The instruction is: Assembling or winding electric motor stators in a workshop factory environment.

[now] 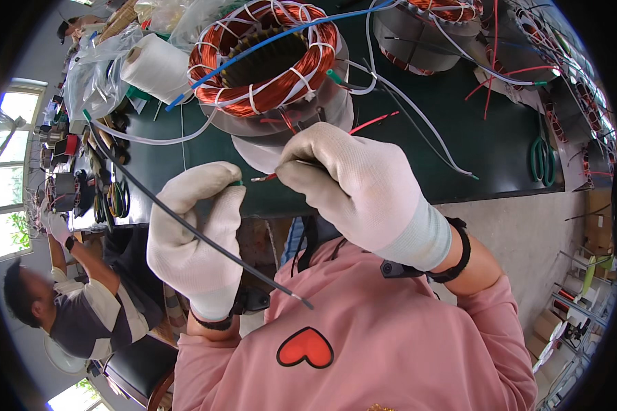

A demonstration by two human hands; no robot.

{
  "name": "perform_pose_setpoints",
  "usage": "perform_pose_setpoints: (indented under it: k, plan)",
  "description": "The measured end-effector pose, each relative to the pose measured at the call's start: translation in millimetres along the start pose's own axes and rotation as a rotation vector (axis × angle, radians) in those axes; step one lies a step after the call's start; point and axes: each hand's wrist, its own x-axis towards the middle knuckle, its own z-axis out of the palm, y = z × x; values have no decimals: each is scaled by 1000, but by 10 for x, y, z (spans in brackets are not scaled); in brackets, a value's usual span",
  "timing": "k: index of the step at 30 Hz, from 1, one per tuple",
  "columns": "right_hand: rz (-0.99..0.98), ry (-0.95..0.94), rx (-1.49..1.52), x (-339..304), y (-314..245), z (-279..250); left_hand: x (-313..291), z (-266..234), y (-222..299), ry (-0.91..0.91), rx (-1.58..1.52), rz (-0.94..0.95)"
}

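Both my hands wear white knit gloves. My left hand is pinched closed, with a bit of green just showing at its fingertips; the rest of that piece is hidden. A long black sleeved wire passes in front of this hand. My right hand pinches a red wire, whose stripped end points toward my left hand. Just beyond both hands stands a motor stator, its copper winding tied with white cord. A blue sleeved lead lies across the winding, and white sleeved leads hang off it.
A white thread cone and plastic bags sit at the back left. More stators stand to the right. Green scissors lie near the right end of the dark table. A co-worker works at far left.
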Motion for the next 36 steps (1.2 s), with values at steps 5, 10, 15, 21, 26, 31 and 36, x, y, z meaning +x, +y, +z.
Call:
perform_pose_setpoints:
  k: [5,10,15,21,26,31,36]
  plan:
    - [-30,2,-22,-12,11,12,-1,36,-20,-14,12,41]
    - [-120,23,-141,-25,63,19,-21,30,-47,-80,172,119]
    - [-99,-9,-118,-45,93,-17,13,40,-105,-136,156,163]
    - [-141,-19,609,-388,242,-77,-183,-54,-69,-284,-13,138]
    - [175,-203,1003,-517,102,50,-239,21,-171,-609,-387,-120]
    - [-184,-61,339,-423,133,-105,-295,108,-102,-209,-510,-117]
    - [-319,305,-237,-71,416,-40,-129,17,-41,-180,-162,-231]
